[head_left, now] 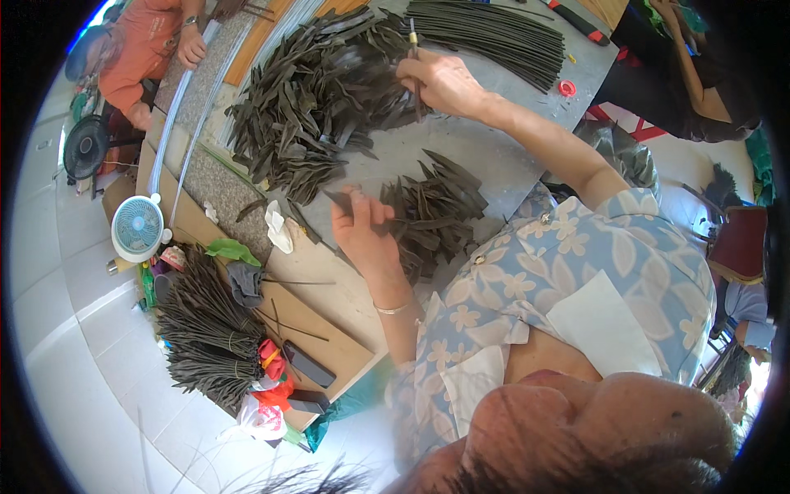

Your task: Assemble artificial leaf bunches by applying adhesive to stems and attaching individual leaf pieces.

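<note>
Dark leaf strips [317,99] lie heaped on the grey table [494,165]. Left hand [362,226] pinches one strip beside a smaller pile [436,214]; right hand [440,82] grips a yellow-ferruled tool [414,49], fingers closed. A small white-and-blue fan [137,228] stands nearby.

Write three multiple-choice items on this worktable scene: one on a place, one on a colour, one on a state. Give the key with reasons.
1. Where does the small fan stand?
A. at the table's left edge
B. on the large leaf pile
C. under the right hand

2. What colour is the person's shirt?
A. plain red
B. pale blue with cream flowers
C. black

3. What is the left hand doing?
A. lying flat and empty
B. pinching a dark leaf strip
C. gripping the fan

Key: 1 A, it sits by the cardboard edge; 2 B, the floral print shows; 3 B, fingers close on the strip beside the smaller leaf pile.
</note>
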`<action>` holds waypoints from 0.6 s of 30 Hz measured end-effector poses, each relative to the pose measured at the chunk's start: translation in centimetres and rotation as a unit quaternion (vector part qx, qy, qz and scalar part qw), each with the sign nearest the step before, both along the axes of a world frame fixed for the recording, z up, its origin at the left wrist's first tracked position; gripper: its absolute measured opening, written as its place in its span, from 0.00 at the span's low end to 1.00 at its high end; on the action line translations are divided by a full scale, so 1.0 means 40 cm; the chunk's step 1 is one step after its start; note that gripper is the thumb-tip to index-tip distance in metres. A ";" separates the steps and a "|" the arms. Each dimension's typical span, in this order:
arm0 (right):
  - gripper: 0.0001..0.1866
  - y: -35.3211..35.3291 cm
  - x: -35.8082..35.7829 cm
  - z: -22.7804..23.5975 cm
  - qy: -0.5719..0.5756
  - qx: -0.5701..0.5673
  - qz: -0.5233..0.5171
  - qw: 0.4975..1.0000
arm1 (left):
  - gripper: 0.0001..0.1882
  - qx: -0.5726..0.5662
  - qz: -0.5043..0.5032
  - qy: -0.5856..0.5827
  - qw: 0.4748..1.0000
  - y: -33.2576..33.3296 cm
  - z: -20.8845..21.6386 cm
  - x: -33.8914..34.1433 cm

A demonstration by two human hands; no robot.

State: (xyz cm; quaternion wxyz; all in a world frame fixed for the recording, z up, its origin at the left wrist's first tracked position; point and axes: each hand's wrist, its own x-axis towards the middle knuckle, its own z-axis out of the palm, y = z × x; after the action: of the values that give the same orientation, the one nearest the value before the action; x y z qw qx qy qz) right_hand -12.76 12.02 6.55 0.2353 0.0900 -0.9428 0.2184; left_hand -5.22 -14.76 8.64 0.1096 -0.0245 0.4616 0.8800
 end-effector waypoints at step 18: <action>0.06 -0.202 0.189 0.093 -0.258 -0.536 0.171 0.785 | 0.05 -0.021 -0.071 -0.047 0.996 0.022 0.029 0.001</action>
State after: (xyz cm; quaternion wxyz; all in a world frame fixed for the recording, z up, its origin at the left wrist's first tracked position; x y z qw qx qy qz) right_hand -5.19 3.94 10.27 -0.0476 0.0497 -0.6688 0.7403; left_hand -5.18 -13.88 9.80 0.1926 -0.0352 0.4751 0.8579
